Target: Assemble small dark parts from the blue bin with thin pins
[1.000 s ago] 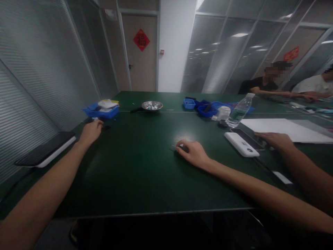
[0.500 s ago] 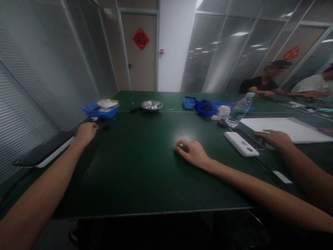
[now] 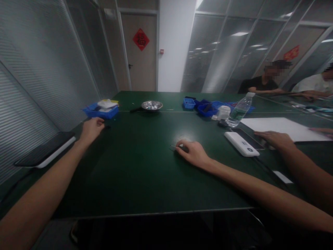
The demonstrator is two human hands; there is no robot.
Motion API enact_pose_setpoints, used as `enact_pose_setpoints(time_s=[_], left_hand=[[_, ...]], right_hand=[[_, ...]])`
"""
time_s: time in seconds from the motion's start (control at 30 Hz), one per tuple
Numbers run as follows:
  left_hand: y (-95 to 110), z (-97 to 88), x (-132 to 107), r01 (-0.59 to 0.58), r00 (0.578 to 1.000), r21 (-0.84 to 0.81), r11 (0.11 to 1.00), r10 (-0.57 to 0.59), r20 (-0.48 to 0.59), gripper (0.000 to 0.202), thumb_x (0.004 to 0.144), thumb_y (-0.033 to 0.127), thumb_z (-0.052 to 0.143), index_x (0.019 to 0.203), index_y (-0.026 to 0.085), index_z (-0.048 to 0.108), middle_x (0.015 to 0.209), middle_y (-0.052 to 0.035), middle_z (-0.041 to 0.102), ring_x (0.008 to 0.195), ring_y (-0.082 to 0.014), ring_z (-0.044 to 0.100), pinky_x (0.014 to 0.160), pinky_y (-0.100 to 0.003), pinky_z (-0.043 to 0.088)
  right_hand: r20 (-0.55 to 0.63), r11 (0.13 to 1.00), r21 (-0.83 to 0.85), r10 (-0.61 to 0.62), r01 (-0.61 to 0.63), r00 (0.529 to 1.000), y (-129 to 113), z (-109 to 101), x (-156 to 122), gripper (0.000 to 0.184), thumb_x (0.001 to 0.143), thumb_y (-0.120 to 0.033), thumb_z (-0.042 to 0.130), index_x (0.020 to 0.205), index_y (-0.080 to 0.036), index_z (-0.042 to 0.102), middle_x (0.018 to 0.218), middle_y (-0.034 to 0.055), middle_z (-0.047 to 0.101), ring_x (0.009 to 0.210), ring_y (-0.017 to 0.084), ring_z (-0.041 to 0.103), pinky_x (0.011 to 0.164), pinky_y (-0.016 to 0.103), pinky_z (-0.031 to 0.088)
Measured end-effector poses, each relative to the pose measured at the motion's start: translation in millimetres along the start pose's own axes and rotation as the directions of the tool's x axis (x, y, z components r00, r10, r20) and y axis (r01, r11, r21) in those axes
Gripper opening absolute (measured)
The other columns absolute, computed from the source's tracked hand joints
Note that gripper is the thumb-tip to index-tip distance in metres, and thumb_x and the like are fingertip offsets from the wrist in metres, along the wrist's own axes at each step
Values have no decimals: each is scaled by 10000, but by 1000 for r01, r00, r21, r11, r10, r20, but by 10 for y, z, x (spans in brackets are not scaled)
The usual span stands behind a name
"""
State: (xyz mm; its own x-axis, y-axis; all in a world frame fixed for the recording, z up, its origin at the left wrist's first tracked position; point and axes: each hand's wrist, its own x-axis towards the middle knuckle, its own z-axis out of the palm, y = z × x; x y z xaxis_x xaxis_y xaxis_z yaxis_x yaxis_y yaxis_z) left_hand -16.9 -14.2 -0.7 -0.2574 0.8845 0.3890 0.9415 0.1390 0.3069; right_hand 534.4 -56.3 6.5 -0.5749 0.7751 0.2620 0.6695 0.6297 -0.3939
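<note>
- Right hand (image 3: 192,151): thumb and forefinger pinched on a thin, pale strip (image 3: 173,147), which pokes past their tips above the smooth, glossy green table (image 3: 140,166).
- Left hand (image 3: 92,129): fingers bent inward; I cannot tell whether they grip anything.
- Just beyond those fingers: a blue plastic tray (image 3: 111,114), crumpled white tissue (image 3: 107,103) on top.
- Farther out, between both hands: a round, shiny metal bowl (image 3: 151,110).

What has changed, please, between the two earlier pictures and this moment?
The left hand drew back leftward, then moved forward and right again, close to the small dark object; any grasp is unclear. At the right edge, another person's hand slid leftward over the flat white sheet. The right hand stayed pinching a thin pale object; the clear plastic bottle stayed put.
</note>
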Motion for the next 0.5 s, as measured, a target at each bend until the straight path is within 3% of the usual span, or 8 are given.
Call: enact_pose_setpoints(time_s=[0.1,0.27,0.5], left_hand=[[84,45,-10,-52,999,-22,998,52,1,367,901,265,623,1227,106,682,1085,-84,747,948,-200,681,883,-286,496],[164,93,-35,-36,999,28,999,35,41,354,889,297,615,1196,145,705,1098,-107,760,984,-260,706,876,-319,516],[216,44,-64,-34,999,17,999,33,32,319,928,242,626,1208,102,688,1079,-81,751,968,-208,671,889,-294,490]], right_hand=[[-2,1000,-18,1,-1,1000,9,12,3,249,1024,-411,559,1116,-230,703,845,26,732,658,157,628,650,292,434],[-11,1000,-30,-1,1,1000,12,23,7,253,1022,-414,560,1116,-230,707,792,17,713,627,152,608,633,287,416],[-4,1000,-23,-3,2,1000,-2,12,6,241,1023,-409,562,1104,-231,702,833,25,726,638,152,617,638,288,425]])
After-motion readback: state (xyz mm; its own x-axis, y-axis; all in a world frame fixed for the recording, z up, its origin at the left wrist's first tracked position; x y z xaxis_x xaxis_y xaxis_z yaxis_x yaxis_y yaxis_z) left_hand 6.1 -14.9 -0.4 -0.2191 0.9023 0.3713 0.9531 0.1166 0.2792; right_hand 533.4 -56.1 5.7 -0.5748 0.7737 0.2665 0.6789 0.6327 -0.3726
